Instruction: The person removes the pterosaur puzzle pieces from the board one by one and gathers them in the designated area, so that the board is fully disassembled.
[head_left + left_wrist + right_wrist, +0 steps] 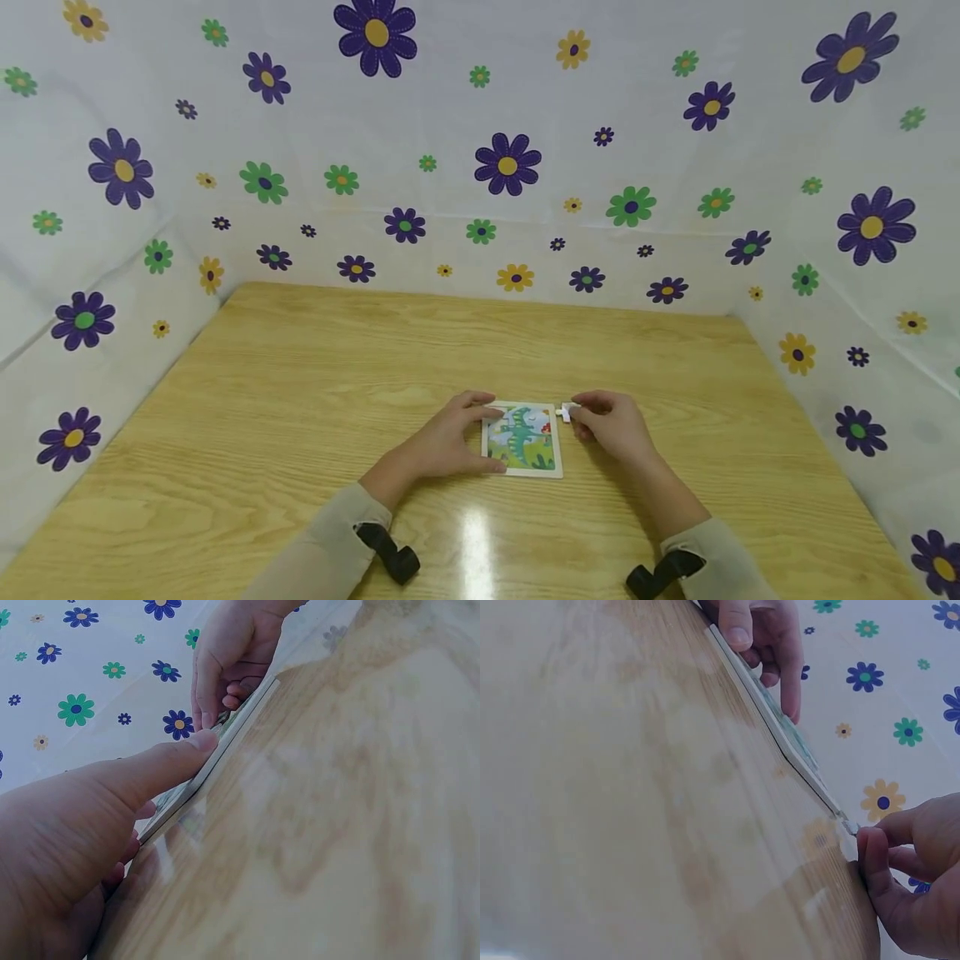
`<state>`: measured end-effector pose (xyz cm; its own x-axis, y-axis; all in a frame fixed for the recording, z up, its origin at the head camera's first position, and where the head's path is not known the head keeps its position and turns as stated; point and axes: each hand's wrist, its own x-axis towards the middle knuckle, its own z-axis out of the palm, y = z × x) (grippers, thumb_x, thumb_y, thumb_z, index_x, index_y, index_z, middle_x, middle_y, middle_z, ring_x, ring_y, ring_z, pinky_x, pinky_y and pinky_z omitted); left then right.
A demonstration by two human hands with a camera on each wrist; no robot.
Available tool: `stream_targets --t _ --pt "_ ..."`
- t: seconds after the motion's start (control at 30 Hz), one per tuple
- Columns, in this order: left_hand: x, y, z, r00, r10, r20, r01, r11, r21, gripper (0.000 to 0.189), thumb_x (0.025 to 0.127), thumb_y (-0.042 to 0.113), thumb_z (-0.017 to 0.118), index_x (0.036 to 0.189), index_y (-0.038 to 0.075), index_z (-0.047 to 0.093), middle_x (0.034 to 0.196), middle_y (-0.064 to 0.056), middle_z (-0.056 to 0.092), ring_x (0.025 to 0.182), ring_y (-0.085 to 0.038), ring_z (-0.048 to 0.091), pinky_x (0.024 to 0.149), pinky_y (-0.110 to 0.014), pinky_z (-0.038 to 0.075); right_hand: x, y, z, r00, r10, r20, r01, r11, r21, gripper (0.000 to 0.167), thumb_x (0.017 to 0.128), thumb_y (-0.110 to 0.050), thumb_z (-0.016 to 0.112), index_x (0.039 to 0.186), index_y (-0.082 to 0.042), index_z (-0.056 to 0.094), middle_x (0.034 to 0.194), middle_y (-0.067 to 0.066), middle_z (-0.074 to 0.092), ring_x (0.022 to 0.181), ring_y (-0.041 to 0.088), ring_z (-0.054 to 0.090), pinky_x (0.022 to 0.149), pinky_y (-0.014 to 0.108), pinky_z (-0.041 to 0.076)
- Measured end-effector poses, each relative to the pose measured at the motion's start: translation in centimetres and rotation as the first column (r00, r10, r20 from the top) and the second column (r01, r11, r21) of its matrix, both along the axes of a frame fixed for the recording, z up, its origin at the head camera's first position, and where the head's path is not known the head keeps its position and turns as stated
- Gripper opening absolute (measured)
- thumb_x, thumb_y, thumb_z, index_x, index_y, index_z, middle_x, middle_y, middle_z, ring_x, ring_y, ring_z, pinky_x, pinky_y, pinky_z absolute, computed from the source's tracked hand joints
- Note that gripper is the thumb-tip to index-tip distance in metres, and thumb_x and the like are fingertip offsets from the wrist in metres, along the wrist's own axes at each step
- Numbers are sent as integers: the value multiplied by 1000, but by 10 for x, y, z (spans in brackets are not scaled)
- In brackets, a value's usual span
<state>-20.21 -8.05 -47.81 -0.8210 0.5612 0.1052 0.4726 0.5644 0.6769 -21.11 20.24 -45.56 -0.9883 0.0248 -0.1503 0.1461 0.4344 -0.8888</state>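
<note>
A square jigsaw puzzle (522, 439) with a pale frame and a green dinosaur picture lies on the wooden table. My left hand (450, 433) grips the puzzle from its left side, thumb at the near edge and fingers over the far left part. Just off the upper right corner, my right hand (611, 423) pinches a small white puzzle piece (566, 412) between thumb and fingers. In the right wrist view the piece (850, 826) shows only as a sliver at the fingertips, close to the end of the frame (795, 756). The right hand's fingers cover part of it.
The wood-grain table (337, 358) reaches back to a white cloth (435, 108) printed with purple, green and yellow flowers, which also hangs at both sides. Black straps (386, 552) sit round both sleeves. Light reflects off the table's near part.
</note>
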Motion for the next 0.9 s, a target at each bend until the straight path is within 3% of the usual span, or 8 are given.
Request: stream_targets --t 0.17,0.37,0.5,0.63,0.77,0.9 --pt "0 1 -1 1000 0 16 0 1000 -10 77 74 52 86 137 16 61 155 -4 39 145 -28 36 114 -49 38 4 -2 -1 1000 -12 -8 12 999 43 24 94 -10 69 113 5 70 94 15 72 68 11 65 61 21 53" --pt "2 -1 1 1000 -1 13 1 1000 7 75 74 49 87 136 15 61 154 -5 41 144 -29 38 113 -51 39 6 -8 0 1000 -6 -31 9 995 95 26 93 -7 68 116 5 68 114 22 65 71 9 66 62 20 55" --pt "2 0 4 1000 -5 24 5 1000 12 75 75 48 87 137 14 61 154 -5 41 144 -30 37 114 -51 39 5 -14 3 997 4 -74 8 986 166 25 91 -11 70 114 0 71 116 20 64 69 10 62 59 20 51" --pt "2 0 7 1000 1 28 -1 1000 6 75 75 47 86 138 14 61 154 -5 41 145 -30 36 114 -50 38 4 -25 6 985 125 -119 -100 976 194 23 92 -12 71 112 -3 74 109 15 68 77 14 59 61 21 49" --pt "1 1 7 1000 1 23 -2 1000 1 75 76 48 85 138 14 61 153 -5 41 144 -30 37 114 -51 38 2 -36 8 961 259 -102 -238 955 179 26 92 -11 72 116 -2 72 101 11 69 75 14 61 62 20 51" --pt "2 1 6 1000 -1 22 1 1000 1 76 76 49 85 139 14 60 153 -5 41 144 -30 37 114 -51 38 2 -43 10 947 312 -77 -290 933 212 28 92 -12 72 118 -1 72 99 10 64 70 13 60 58 21 53"
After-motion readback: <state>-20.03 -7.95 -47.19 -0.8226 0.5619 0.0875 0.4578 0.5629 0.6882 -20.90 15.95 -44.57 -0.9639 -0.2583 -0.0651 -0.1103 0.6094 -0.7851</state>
